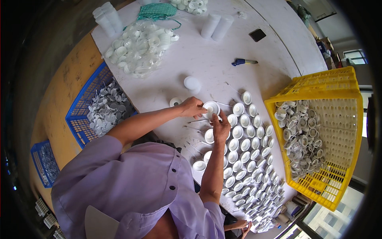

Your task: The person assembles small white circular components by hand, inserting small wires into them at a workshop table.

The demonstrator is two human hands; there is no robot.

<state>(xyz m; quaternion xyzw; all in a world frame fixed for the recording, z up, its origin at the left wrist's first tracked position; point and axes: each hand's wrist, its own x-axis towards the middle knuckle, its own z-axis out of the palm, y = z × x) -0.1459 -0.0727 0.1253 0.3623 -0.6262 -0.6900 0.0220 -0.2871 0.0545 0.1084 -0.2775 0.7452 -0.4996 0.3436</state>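
Between my hands is a white round cup-shaped part [211, 109], held just above the table. The fingers of my left hand [193, 106] pinch its left rim. My right hand [220, 126] grips it from the near right side, thumb and fingers closed at its edge. A white ring [175, 102] lies beside my left wrist, and a stack of white discs [192, 84] stands farther off. Right of my hands, rows of similar white round parts [234, 144] cover the table, several with thin wires trailing from them.
A yellow crate [346, 95] at right and a blue crate [75, 115] at left hold heaped white parts. Farther off are a bag of white rings [139, 46], white stacks [217, 27], a blue cutter knife [243, 62] and a phone [258, 35]. Another person's hands [242, 226] are below.
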